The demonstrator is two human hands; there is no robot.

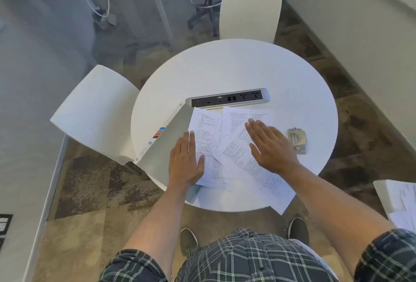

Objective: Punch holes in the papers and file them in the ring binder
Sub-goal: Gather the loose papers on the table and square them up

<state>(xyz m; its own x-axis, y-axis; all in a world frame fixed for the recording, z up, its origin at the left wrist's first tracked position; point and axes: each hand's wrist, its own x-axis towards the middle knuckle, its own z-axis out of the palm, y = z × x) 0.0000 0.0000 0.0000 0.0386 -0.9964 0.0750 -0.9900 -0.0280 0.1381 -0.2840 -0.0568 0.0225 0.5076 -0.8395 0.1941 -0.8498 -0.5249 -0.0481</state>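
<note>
Several printed papers point(233, 146) lie fanned out and overlapping on the near half of a round white table point(236, 65). My left hand point(186, 162) lies flat with straight fingers on the left sheet. My right hand point(270, 146) lies flat, fingers spread, on the right sheets. A grey ring binder point(166, 137) lies shut under the papers' left edge, its spine label facing left. A small metal hole punch point(297, 140) sits on the table just right of my right hand.
A silver power and socket strip point(227, 99) stands across the table's middle, behind the papers. Two white chairs stand at the table, one on the left point(94, 113) and one behind point(249, 11). More papers point(403, 203) lie at the right edge.
</note>
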